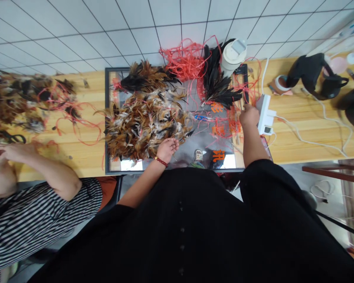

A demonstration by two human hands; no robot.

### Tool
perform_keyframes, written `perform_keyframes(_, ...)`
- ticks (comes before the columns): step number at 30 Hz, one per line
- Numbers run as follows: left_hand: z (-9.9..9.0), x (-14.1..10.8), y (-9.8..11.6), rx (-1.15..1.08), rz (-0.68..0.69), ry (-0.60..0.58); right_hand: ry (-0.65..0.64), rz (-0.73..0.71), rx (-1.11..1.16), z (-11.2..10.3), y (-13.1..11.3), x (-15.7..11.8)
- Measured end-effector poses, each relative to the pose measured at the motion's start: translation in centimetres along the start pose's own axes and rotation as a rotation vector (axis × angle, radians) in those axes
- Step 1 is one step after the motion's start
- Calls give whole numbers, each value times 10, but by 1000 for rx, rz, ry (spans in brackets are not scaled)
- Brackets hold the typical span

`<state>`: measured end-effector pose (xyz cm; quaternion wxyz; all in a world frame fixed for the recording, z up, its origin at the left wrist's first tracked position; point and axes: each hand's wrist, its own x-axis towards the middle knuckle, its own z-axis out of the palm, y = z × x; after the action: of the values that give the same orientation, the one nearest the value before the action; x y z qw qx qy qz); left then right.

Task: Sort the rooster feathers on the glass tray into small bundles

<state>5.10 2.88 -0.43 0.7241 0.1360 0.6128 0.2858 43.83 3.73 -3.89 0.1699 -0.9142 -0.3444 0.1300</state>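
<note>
My left hand (pixel 168 151) is at the lower right edge of a heap of brown and white feathers (pixel 146 124). Its fingers are pressed together; whatever they hold is too small to tell. My right hand (pixel 250 116) is closed over the right rim of a black-framed glass panel (pixel 177 171), beside a white power strip (pixel 263 112). I cannot make out what is in its fingers. Between my hands lies a small blue tool (pixel 202 118) among loose pink-red strings. Behind are a brown-black feather bunch (pixel 149 78), a black feather bunch (pixel 216 80) and a red string tangle (pixel 185 63).
A white canister (pixel 233 55) stands at the panel's back right. Farther right are black headset-like devices (pixel 305 74), a cup (pixel 281 83) and white cables. At left, a co-worker in a striped shirt (pixel 44 220) has hands near more feathers (pixel 14 96) and black-handled scissors (pixel 16 137). A tiled wall borders the table.
</note>
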Motion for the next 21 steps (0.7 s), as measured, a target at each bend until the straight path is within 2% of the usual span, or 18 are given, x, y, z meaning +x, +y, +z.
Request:
perform_keyframes(3,5,-5,1,6,12,-55,4,47,81,-6,-4,15)
perform_keyframes(6,9,-8,2,24,67,-72,-7,24,217,-8,-15,-1)
perform_keyframes(9,18,-11,1,96,154,-113,-167,-43,412,0,-36,-54)
perform_keyframes(10,22,-11,1,131,182,-147,-249,-64,496,4,-44,-77)
perform_keyframes(12,32,-13,0,197,247,-226,-499,-51,859,12,-62,-122)
perform_keyframes(14,42,-14,-1,236,333,-283,-605,-54,985,18,-78,-158)
perform_keyframes(17,54,-16,-1,282,437,-320,-548,-217,868,21,-91,-185)
perform_keyframes(21,59,-15,-5,296,451,-272,-484,-465,613,15,-91,-193)
